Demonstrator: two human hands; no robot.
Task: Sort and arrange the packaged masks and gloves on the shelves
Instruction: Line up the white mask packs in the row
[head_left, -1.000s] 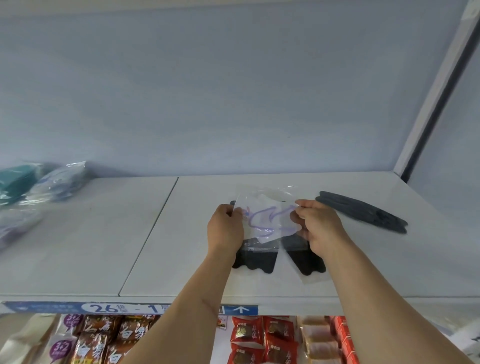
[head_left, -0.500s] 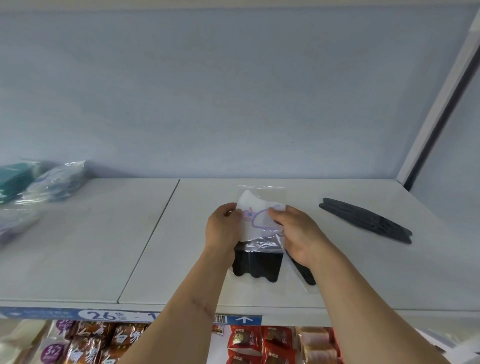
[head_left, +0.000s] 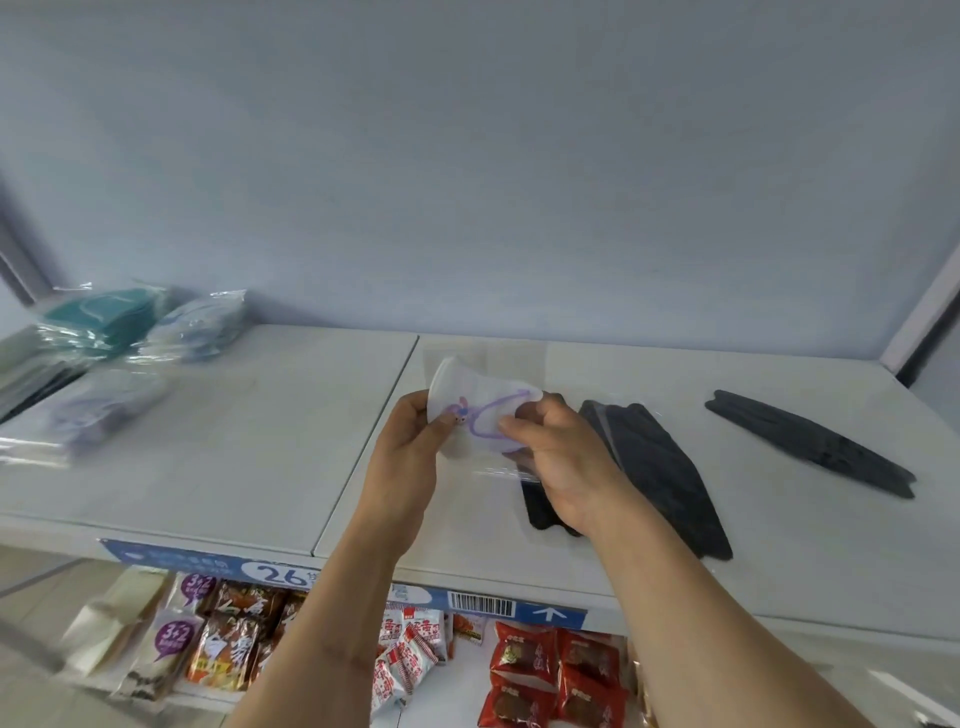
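Both the left hand (head_left: 410, 457) and the right hand (head_left: 561, 467) pinched a clear-packaged white mask (head_left: 480, 415) printed with purple loops and a small cartoon figure.

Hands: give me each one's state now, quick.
Left hand: pinching the white packaged mask.
Right hand: gripping the same mask.
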